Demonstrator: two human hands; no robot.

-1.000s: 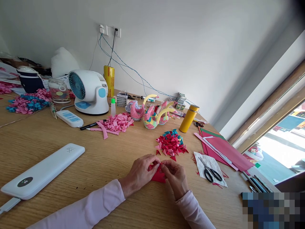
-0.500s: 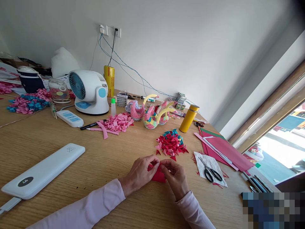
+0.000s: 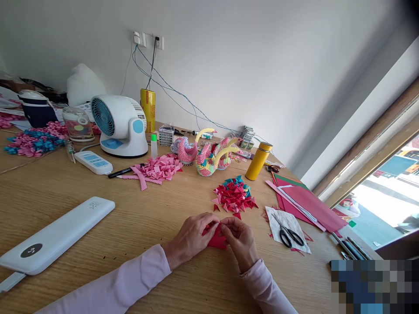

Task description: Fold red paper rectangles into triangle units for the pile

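Pinching red paper (image 3: 216,241), left hand (image 3: 193,234) and right hand (image 3: 242,242), sharp-cornered folded triangles (image 3: 231,196) beyond

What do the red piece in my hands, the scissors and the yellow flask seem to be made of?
Red piece: most likely matte paper; it looks thin, flat and evenly colored.
Scissors: probably metal blades, slim and grey, with black handles that look like plastic.
Yellow flask: perhaps painted metal, judging by its smooth, even body, though plastic could look alike.
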